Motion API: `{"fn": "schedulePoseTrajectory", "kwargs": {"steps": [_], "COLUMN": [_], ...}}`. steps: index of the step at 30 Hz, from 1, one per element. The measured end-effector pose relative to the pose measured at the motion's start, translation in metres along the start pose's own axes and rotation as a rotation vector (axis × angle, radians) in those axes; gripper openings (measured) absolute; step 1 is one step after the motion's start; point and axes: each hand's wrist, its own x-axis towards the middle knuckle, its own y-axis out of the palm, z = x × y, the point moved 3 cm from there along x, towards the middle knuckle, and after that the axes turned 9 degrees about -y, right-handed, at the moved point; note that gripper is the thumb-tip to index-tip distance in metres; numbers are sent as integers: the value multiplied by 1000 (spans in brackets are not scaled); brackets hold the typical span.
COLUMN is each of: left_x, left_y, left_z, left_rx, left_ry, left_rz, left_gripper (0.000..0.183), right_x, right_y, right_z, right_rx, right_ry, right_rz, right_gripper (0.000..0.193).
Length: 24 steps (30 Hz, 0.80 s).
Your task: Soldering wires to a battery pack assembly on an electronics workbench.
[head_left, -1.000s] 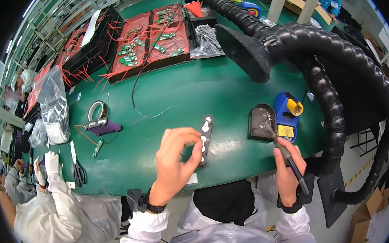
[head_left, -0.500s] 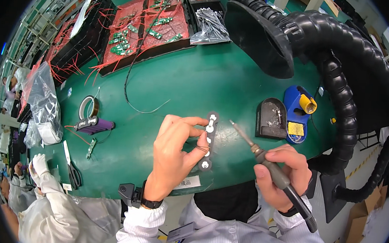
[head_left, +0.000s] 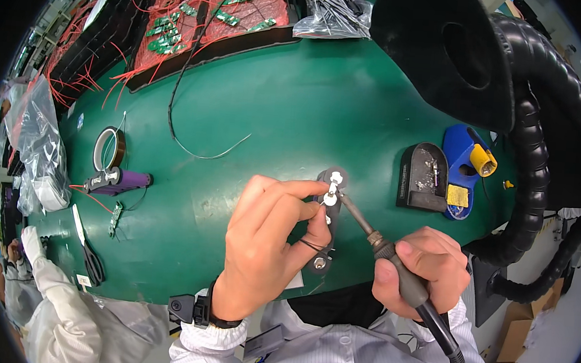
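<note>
Strip point(head_left: 335, 216) with white tabs point(head_left: 330, 199) lies near the centre of the frame, on the green tabletop point(head_left: 275, 112). The left hand point(head_left: 261, 251) pinches a thin dark wire point(head_left: 311, 244) beside it; the right hand point(head_left: 430, 269) grasps a soldering iron point(head_left: 402, 278), its tip close to one tab. Better, I think, to steady the wire and keep fingers off the tip.

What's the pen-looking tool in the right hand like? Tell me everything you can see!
The iron is long and thin. It has a slim metal-looking shaft, a brownish collar, a grey-green grip and a black tail with a ribbed end. The right hand grips it. It slants, tail toward the lower right, tip up and left at the dark strip; whether they touch, I can't tell.
</note>
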Motion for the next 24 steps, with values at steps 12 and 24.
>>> {"fn": "schedulePoseTrajectory", "kwargs": {"steps": [12, 24], "left_x": [0, 0], "left_y": [1, 3], "left_z": [-2, -4], "left_rx": [-28, -16], "left_ry": [-52, -39], "left_rz": [-27, -41], "left_gripper": [20, 20], "right_x": [-2, -4], "right_y": [4, 5], "right_z": [0, 1], "right_rx": [5, 1], "right_ry": [60, 79], "right_rz": [-16, -20], "right_gripper": [35, 35]}}
